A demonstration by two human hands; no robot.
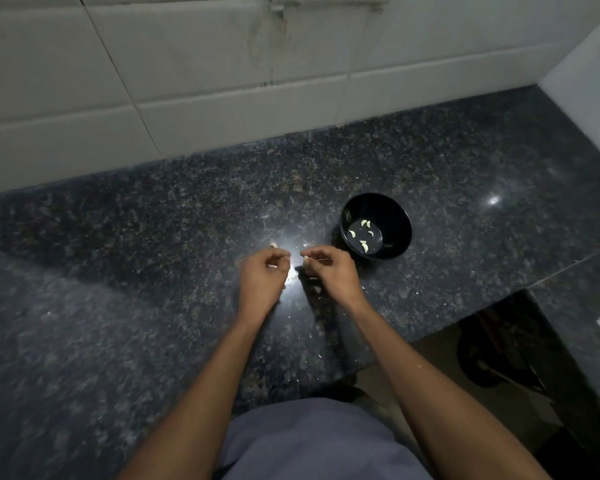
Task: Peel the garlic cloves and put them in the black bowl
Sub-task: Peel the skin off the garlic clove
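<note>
Over a dark granite counter (153,271), the right hand (329,271) pinches a garlic clove (306,259); the left hand (264,275) curls, contents unclear. The black bowl (395,216) sits close for dropping.

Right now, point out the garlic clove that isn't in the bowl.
The clove pinched at the right hand's fingertips; the others lie inside the black bowl.

Left hand (262,271) curled fingers hide their contents; pale bits beside the black bowl (376,226) too small to identify.
</note>
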